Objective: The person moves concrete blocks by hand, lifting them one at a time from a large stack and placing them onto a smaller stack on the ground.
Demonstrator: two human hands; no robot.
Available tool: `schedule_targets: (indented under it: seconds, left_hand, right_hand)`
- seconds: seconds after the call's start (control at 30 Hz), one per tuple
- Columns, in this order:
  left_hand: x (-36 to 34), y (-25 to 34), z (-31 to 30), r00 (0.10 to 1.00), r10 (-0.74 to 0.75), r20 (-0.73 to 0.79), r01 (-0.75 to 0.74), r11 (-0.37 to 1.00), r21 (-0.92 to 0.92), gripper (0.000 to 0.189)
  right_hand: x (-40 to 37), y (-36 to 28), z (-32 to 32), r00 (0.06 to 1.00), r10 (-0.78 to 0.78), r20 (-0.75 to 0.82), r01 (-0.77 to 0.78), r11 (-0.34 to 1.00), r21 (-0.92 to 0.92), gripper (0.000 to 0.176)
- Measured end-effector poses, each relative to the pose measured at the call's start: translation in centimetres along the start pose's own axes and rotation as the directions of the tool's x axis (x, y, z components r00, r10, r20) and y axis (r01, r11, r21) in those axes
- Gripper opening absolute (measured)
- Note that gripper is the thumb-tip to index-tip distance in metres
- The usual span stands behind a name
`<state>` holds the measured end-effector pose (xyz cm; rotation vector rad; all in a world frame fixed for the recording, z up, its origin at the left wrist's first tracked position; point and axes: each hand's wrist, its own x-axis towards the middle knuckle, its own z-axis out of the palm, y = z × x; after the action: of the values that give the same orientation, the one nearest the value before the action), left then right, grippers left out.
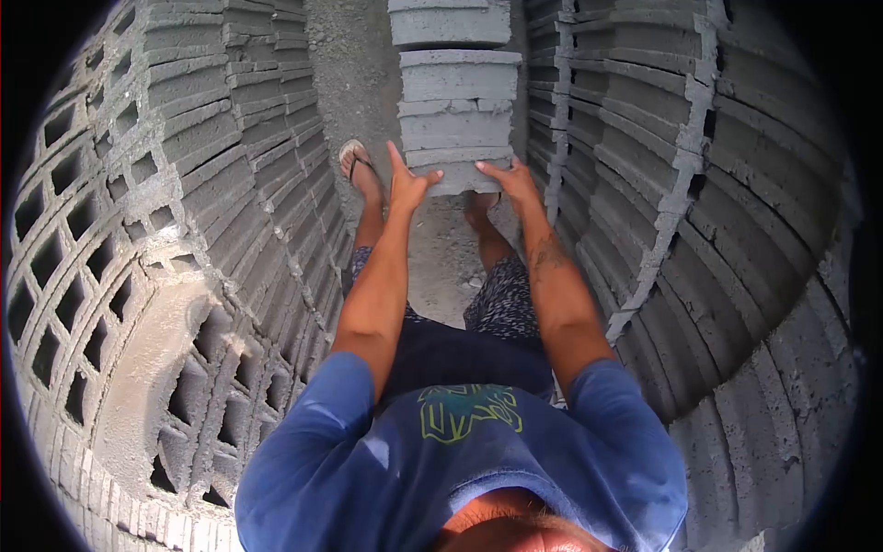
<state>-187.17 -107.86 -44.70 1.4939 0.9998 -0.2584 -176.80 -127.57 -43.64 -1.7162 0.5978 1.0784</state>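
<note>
the nearest concrete block (457, 177) is gripped but, by the look of it, not yet parted from the column of blocks (455, 92). it lies against the next one, in the narrow aisle between the block stacks (230, 156), over the sandy ground (441, 262). both arms reach straight forward, elbows nearly locked. the left hand (407, 187) and right hand (512, 181) press its opposite ends, each grip clamped on it, thumbs laid across its face.
</note>
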Motion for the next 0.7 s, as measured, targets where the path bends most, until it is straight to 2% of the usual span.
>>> schedule_targets:
  seconds: [0.03, 0.07, 0.1, 0.13, 0.17, 0.2, 0.27, 0.33, 0.37, 0.43, 0.47, 0.5, 0.53, 0.57, 0.6, 0.63, 0.67, 0.7]
  left_hand:
    - [0.9, 0.1, -0.2, 1.0, -0.007, -0.002, 0.007, 1.0, 0.005, 0.125]
    - [1.2, 0.7, -0.8, 0.997, -0.026, 0.073, 0.016, 0.992, 0.127, 0.12]
    - [0.9, 1.5, -1.9, 0.988, -0.05, 0.144, 0.012, 0.968, 0.25, 0.115]
    - [0.2, 0.8, -3.3, 0.99, -0.04, 0.134, 0.004, 0.966, 0.259, 0.115]
    - [-0.2, -0.7, -5.0, 0.993, 0.055, 0.1, -0.099, 0.848, 0.521, 0.109]
    - [-0.9, -0.5, -6.5, 0.985, 0.155, 0.081, -0.164, 0.651, 0.741, 0.104]
    - [-8.4, 7.8, -10.2, 0.983, -0.088, 0.162, -0.038, 0.765, 0.643, 0.085]
    - [-15.2, 10.5, -13.6, 0.982, -0.075, 0.172, -0.029, 0.844, 0.535, 0.069]
    - [-19.2, 13.5, -14.7, 0.986, -0.059, 0.153, -0.027, 0.863, 0.504, 0.063]
    - [-27.3, 21.0, -17.0, 0.996, -0.042, 0.084, -0.002, 0.886, 0.464, 0.058]
    - [-30.8, 24.1, -18.3, 0.997, 0.074, 0.036, -0.082, 0.904, 0.421, 0.055]
    - [-34.3, 26.5, -20.0, 0.983, 0.182, -0.023, -0.159, 0.908, 0.387, 0.053]
    - [-37.2, 28.4, -21.9, 0.938, 0.317, -0.142, -0.244, 0.892, 0.38, 0.047]
    - [-39.5, 29.6, -24.5, 0.848, 0.448, -0.282, -0.317, 0.856, 0.408, 0.041]
    - [-41.8, 31.5, -27.2, 0.736, 0.537, -0.412, -0.306, 0.807, 0.505, 0.036]
    - [-43.0, 30.8, -31.2, 0.609, 0.599, -0.52, -0.275, 0.775, 0.569, 0.033]
    - [-44.1, 31.0, -35.0, 0.511, 0.579, -0.636, -0.162, 0.791, 0.59, 0.03]
    - [-44.9, 31.4, -38.6, 0.438, 0.566, -0.698, -0.114, 0.805, 0.582, 0.029]
  right_hand:
    - [1.7, 1.2, 0.3, 1.0, -0.014, -0.021, 0.015, 1.0, 0.009, 0.081]
    - [3.0, 2.5, 0.0, 1.0, -0.007, -0.014, 0.007, 1.0, 0.012, 0.081]
    - [4.0, 3.7, -0.5, 1.0, 0.004, -0.006, -0.005, 0.991, -0.131, 0.086]
    - [4.2, 3.4, -0.6, 1.0, 0.0, 0.002, 0.0, 0.963, -0.27, 0.09]
    - [1.7, 1.1, -0.5, 0.996, -0.079, -0.045, 0.046, 0.862, -0.505, 0.097]
    - [0.2, 0.3, -0.7, 0.993, -0.113, -0.031, 0.083, 0.864, -0.496, 0.097]
    - [-2.6, 0.1, -1.2, 0.969, -0.211, -0.133, 0.088, 0.788, -0.609, 0.101]
    - [-8.8, -3.6, -0.9, 0.947, -0.306, -0.1, 0.167, 0.733, -0.659, 0.089]
    - [-10.9, -4.9, -0.4, 0.939, -0.335, -0.08, 0.203, 0.725, -0.658, 0.089]
    - [-14.8, -5.9, 1.6, 0.95, -0.273, 0.15, 0.312, 0.845, -0.435, 0.068]
    - [-17.4, -7.2, 3.4, 0.933, -0.294, 0.205, 0.356, 0.828, -0.434, 0.068]
    - [-21.3, -9.3, 5.6, 0.895, -0.299, 0.331, 0.412, 0.837, -0.359, 0.058]
    - [-25.0, -11.6, 8.0, 0.837, -0.306, 0.453, 0.459, 0.844, -0.278, 0.049]
    - [-28.3, -13.1, 10.8, 0.758, -0.357, 0.545, 0.523, 0.832, -0.183, 0.044]
    - [-31.9, -14.2, 13.5, 0.677, -0.4, 0.618, 0.562, 0.823, -0.084, 0.04]
    - [-35.8, -15.7, 15.9, 0.618, -0.415, 0.668, 0.591, 0.806, -0.046, 0.04]
    - [-39.2, -17.1, 18.3, 0.568, -0.434, 0.699, 0.613, 0.79, -0.008, 0.039]
    - [-41.6, -17.4, 20.8, 0.504, -0.453, 0.735, 0.646, 0.763, 0.028, 0.042]
